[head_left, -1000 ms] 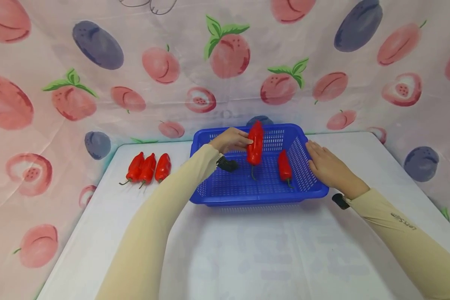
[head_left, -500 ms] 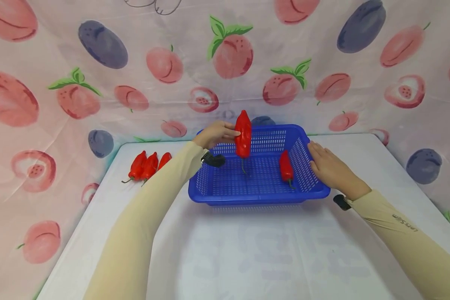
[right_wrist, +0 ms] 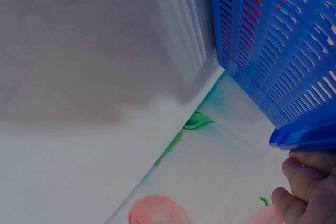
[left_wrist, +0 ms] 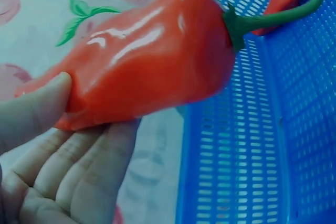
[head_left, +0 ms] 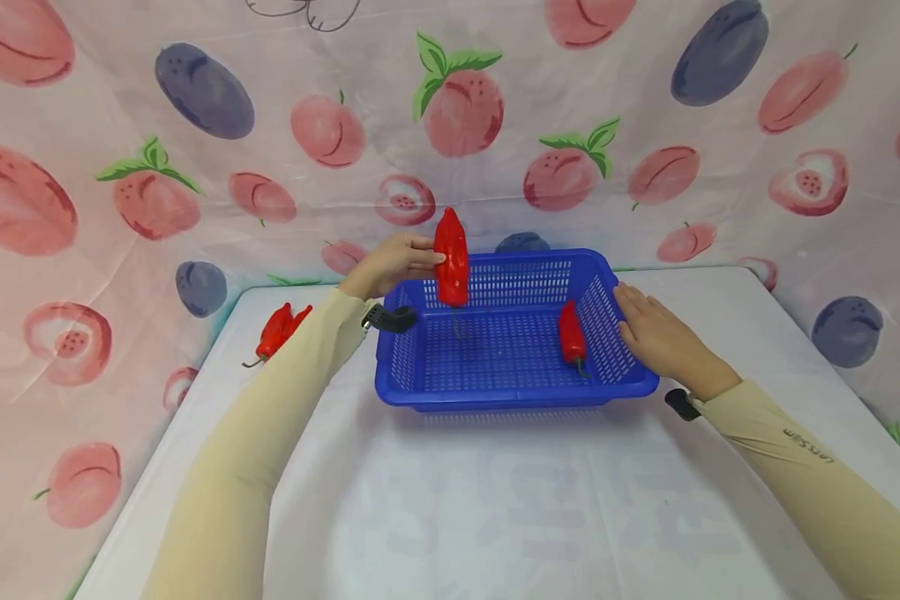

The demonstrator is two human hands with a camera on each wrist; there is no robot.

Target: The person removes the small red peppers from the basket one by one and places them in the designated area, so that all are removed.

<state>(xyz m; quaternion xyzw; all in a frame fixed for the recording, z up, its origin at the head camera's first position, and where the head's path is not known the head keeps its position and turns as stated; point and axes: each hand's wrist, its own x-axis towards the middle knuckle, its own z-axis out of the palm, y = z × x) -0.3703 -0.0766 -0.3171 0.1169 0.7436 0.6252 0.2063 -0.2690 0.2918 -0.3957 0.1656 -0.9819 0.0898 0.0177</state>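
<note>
Between thumb and fingers, my left hand [head_left: 393,263] pinches a red pepper [head_left: 452,260] above the back left part of the blue basket [head_left: 513,395]. The left wrist view shows this pepper [left_wrist: 157,51] close up, its green stem [left_wrist: 278,19] pointing over the basket and the thumb pressing near its narrow end. A second red pepper [head_left: 572,335] lies inside the basket near its right wall. My right hand [head_left: 660,336] rests with straight fingers against the basket's right rim; in the right wrist view, its fingers [right_wrist: 304,182] are by the rim.
On the white table [head_left: 450,500], more red peppers [head_left: 273,332] lie to the left of the basket, partly hidden by my left sleeve [head_left: 247,467]. A fruit-print cloth [head_left: 255,100] hangs behind the table.
My left hand has moved left and slightly up with the red pepper, from over the basket's middle to its back left. The right hand stays at the right rim.
</note>
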